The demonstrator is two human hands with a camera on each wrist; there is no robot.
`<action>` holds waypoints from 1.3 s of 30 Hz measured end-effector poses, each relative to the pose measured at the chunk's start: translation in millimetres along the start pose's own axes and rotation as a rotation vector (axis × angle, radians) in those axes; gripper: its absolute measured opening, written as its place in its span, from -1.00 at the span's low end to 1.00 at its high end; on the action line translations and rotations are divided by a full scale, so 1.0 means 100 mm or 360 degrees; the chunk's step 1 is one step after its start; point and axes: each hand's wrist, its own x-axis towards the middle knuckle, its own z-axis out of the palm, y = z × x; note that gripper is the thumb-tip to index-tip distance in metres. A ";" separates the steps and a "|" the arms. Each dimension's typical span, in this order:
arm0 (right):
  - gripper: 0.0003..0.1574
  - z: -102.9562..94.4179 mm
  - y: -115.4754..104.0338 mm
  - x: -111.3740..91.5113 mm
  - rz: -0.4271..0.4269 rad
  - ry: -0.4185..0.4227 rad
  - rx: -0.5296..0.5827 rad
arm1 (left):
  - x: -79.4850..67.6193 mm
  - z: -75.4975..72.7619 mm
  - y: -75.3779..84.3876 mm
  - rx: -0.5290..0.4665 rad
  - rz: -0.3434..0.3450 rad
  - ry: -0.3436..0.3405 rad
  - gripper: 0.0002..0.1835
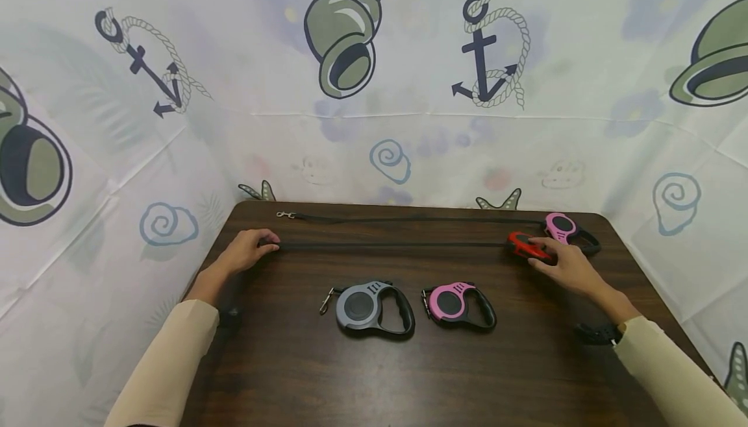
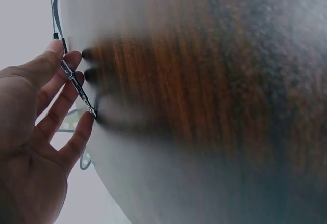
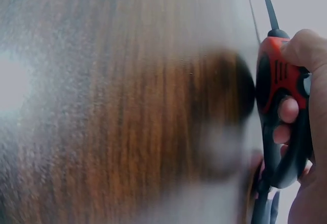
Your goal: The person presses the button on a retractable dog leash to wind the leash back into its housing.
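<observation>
My right hand [image 1: 563,266] grips a red and black retractable dog leash [image 3: 283,75], its fingers through the handle loop and the thumb on the casing's edge. A black cord [image 1: 391,245] runs straight from it across to my left hand [image 1: 244,252]. There the thumb and fingers pinch the cord's end by its metal clip [image 2: 76,83], which lies along the fingers. Just behind the red leash sits a pink and black leash [image 1: 561,226]; its own cord [image 1: 409,219] is pulled out leftward, ending in a silver clip [image 1: 286,215].
Nearer on the brown table [image 1: 292,381] lie a grey and black retractable leash [image 1: 358,307] with its clip at the left, and a second pink leash [image 1: 450,302] beside it. A patterned cloth [image 1: 432,154] hangs around the table's back and sides.
</observation>
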 end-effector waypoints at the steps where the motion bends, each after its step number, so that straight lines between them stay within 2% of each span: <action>1: -0.38 -0.02 -0.01 0.00 0.0005 0.0011 0.0009 | 0.00 0.00 0.00 -0.0002 0.0001 -0.0002 -0.92; 14: -0.51 -0.18 -0.09 0.04 0.0059 0.0130 0.0046 | -0.06 -0.06 0.01 -0.0011 -0.0020 -0.0005 -0.89; 21: -0.49 -0.26 -0.10 0.06 0.0178 0.0069 0.0126 | -0.08 -0.11 0.05 -0.0041 0.0014 -0.0002 -0.89; 25: -0.42 -0.29 -0.09 0.07 0.0263 -0.0011 0.0169 | -0.09 -0.13 0.05 -0.0067 0.0044 0.0009 -0.89; 30: -0.36 -0.33 -0.07 0.07 0.0351 -0.0095 0.0309 | -0.11 -0.14 0.05 -0.0085 0.0070 0.0022 -0.89; 39: -0.46 -0.42 -0.02 0.03 0.0364 -0.0092 0.0520 | -0.13 -0.18 0.09 -0.0113 0.0071 0.0032 -0.87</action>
